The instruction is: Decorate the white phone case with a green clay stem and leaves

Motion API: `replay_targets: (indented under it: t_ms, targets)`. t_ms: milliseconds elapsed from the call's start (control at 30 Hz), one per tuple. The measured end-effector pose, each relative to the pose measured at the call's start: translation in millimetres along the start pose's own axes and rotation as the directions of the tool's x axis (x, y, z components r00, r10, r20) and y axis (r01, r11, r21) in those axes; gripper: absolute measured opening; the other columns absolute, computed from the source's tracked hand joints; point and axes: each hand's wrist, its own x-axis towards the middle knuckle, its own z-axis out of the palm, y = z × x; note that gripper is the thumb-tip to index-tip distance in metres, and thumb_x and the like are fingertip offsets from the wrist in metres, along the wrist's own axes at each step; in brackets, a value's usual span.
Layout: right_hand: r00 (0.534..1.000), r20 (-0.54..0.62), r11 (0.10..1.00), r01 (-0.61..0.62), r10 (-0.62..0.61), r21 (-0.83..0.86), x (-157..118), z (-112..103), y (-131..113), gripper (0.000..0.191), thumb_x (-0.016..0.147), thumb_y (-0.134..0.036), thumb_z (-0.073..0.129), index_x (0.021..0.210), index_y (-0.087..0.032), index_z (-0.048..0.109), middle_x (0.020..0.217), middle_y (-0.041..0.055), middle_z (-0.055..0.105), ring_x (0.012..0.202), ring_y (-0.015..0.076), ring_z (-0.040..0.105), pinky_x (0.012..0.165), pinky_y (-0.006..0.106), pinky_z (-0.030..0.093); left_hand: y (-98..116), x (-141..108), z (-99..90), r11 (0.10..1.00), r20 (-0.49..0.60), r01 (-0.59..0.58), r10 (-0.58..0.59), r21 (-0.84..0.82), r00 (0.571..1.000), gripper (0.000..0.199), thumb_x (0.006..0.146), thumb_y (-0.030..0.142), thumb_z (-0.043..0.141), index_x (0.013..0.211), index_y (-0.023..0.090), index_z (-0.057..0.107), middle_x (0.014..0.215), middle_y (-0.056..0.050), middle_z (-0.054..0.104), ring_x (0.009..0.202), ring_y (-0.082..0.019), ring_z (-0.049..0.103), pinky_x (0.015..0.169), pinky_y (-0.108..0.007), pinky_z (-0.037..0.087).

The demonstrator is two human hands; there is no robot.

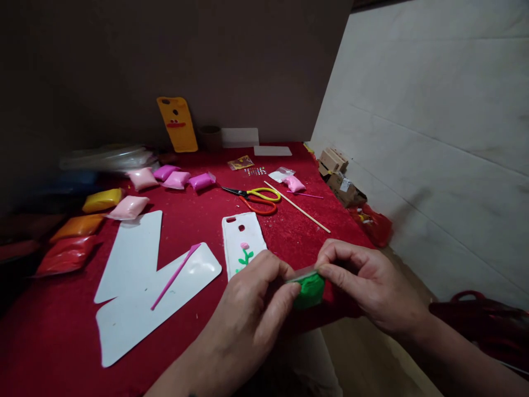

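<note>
A clear packet of green modelling clay [311, 291] is pinched at its upper edge between both hands, above the table's front edge. My left hand [260, 303] grips its left corner with thumb and fingers. My right hand [367, 281] holds the right corner the same way. Beyond my left hand lies a white phone case [253, 232] with a pink flower and green stem and leaves on it; my hand hides its lower part. Left of it, a purple plastic tool [176, 277] rests on one of two overlapping white boards [136, 328].
Yellow-and-red-handled scissors [258, 199] and a wooden stick [303, 210] lie on the red cloth [198, 207]. Several clay packets, including a red one [68, 255], line the left side. A yellow phone case [178, 125] leans at the back. Cardboard boxes [341, 176] sit beyond the right edge.
</note>
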Motion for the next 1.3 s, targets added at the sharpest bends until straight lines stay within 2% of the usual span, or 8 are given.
replay_targets:
  t_ms: [100, 233, 333, 533, 800, 1067, 1200, 1300]
  targets:
    - [0.999, 0.018, 0.999, -0.033, 0.032, 0.028, 0.4, 0.8, -1.3, 0.020, 0.088, -0.028, 0.058, 0.073, -0.015, 0.061, 0.071, -0.0004, 0.056, 0.067, 0.0105, 0.051, 0.061, 0.020, 0.041, 1.7, 1.5, 1.6, 0.997, -0.007, 0.041, -0.042, -0.068, 0.999, 0.016, 0.087, 0.026, 0.052, 0.073, 0.019, 0.053, 0.070, 0.003, 0.052, 0.064, -0.011, 0.047, 0.059, -0.024, 0.036]
    - [0.999, 0.027, 0.999, 0.017, -0.018, 0.032, 1.8, -0.6, 0.5, 0.015, 0.087, -0.028, 0.060, 0.079, -0.016, 0.066, 0.080, 0.0010, 0.060, 0.076, 0.0115, 0.055, 0.069, 0.021, 0.042, 1.9, 2.7, 2.8, 0.985, 0.014, 0.089, -0.088, -0.148, 0.996, 0.017, 0.086, 0.026, 0.051, 0.071, 0.019, 0.053, 0.067, 0.004, 0.050, 0.062, -0.010, 0.044, 0.056, -0.023, 0.035]
    - [0.999, 0.038, 1.000, 0.004, -0.004, 0.002, 3.4, -2.0, 2.4, 0.010, 0.083, -0.025, 0.062, 0.087, -0.017, 0.067, 0.084, 0.0013, 0.059, 0.078, 0.0124, 0.055, 0.070, 0.023, 0.043, 0.0, 2.2, 3.9, 0.983, 0.017, 0.091, -0.089, -0.160, 0.996, 0.017, 0.085, 0.027, 0.052, 0.069, 0.019, 0.052, 0.067, 0.004, 0.049, 0.062, -0.011, 0.043, 0.056, -0.024, 0.034]
    - [0.991, 0.129, 0.998, -0.027, 0.033, -0.049, 4.9, -1.5, -1.7, 0.012, 0.081, -0.020, 0.063, 0.071, -0.016, 0.066, 0.076, -0.0003, 0.054, 0.071, 0.0103, 0.052, 0.064, 0.022, 0.041, -2.6, 2.4, 7.5, 0.986, 0.029, 0.075, -0.072, -0.149, 0.997, 0.016, 0.084, 0.027, 0.052, 0.069, 0.019, 0.053, 0.068, 0.003, 0.051, 0.063, -0.012, 0.045, 0.057, -0.025, 0.036]
    - [0.992, 0.115, 0.998, -0.053, 0.056, -0.026, 3.4, 0.1, -5.7, 0.012, 0.079, -0.012, 0.061, 0.068, -0.015, 0.063, 0.073, -0.0025, 0.053, 0.064, 0.0073, 0.049, 0.058, 0.019, 0.039, -1.1, 4.6, 8.0, 0.976, 0.059, 0.147, -0.140, -0.162, 0.988, 0.014, 0.081, 0.027, 0.055, 0.070, 0.020, 0.053, 0.066, 0.004, 0.051, 0.060, -0.011, 0.045, 0.054, -0.024, 0.035]
    - [0.982, 0.168, 0.993, -0.101, 0.090, 0.058, 2.9, 2.1, -2.3, 0.012, 0.080, -0.016, 0.062, 0.068, -0.015, 0.061, 0.073, -0.0023, 0.053, 0.063, 0.0077, 0.049, 0.055, 0.020, 0.038, -0.3, 4.2, 8.1, 0.974, 0.094, 0.151, -0.137, -0.167, 0.986, 0.016, 0.082, 0.027, 0.054, 0.068, 0.019, 0.052, 0.063, 0.004, 0.050, 0.058, -0.010, 0.043, 0.052, -0.023, 0.034]
    - [0.987, 0.154, 0.998, -0.056, 0.051, 0.027, 3.3, 1.7, -1.5, 0.013, 0.080, -0.014, 0.063, 0.067, -0.015, 0.060, 0.071, -0.0022, 0.054, 0.065, 0.0082, 0.049, 0.058, 0.020, 0.038, -0.6, 3.8, 7.1, 0.976, 0.077, 0.153, -0.143, -0.152, 0.987, 0.017, 0.081, 0.026, 0.055, 0.067, 0.019, 0.051, 0.060, 0.005, 0.047, 0.056, -0.010, 0.041, 0.050, -0.022, 0.032]
    - [0.989, 0.145, 1.000, -0.012, 0.008, 0.028, 4.3, -0.5, 0.2, 0.012, 0.082, -0.015, 0.065, 0.070, -0.015, 0.065, 0.074, -0.0018, 0.056, 0.069, 0.0084, 0.051, 0.063, 0.020, 0.040, -4.0, 2.8, 2.9, 0.975, 0.075, 0.147, -0.136, -0.164, 0.988, 0.015, 0.083, 0.028, 0.055, 0.071, 0.019, 0.055, 0.065, 0.004, 0.052, 0.061, -0.011, 0.045, 0.055, -0.023, 0.036]
